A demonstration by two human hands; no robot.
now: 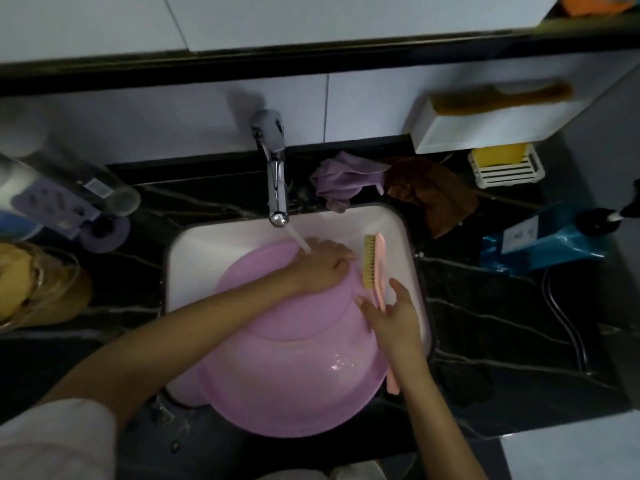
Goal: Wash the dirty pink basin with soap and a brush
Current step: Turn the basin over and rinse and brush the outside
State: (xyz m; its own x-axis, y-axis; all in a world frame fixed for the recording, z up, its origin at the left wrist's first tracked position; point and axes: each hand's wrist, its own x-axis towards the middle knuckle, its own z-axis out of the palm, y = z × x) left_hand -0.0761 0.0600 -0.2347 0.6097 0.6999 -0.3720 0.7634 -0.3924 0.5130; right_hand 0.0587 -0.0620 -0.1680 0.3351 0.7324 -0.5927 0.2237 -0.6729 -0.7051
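The pink basin [291,368] lies upside down in the white sink [214,244], its rim jutting over the front edge. My left hand [322,268] rests on the basin's upturned bottom with the fingers curled over its far edge, under the running water. A pink brush [372,265] with tan bristles stands on its side between the basin and the sink's right wall. My right hand [391,317] lies over the brush handle with thumb and fingers spread, not closed around it. A yellow soap bar [498,157] sits in a white dish at the back right.
The chrome tap [275,174] runs at the back of the sink. A purple cloth [343,181] and a brown cloth [433,192] lie behind the sink. A blue refill pouch [540,237] is on the right counter, bottles on the left.
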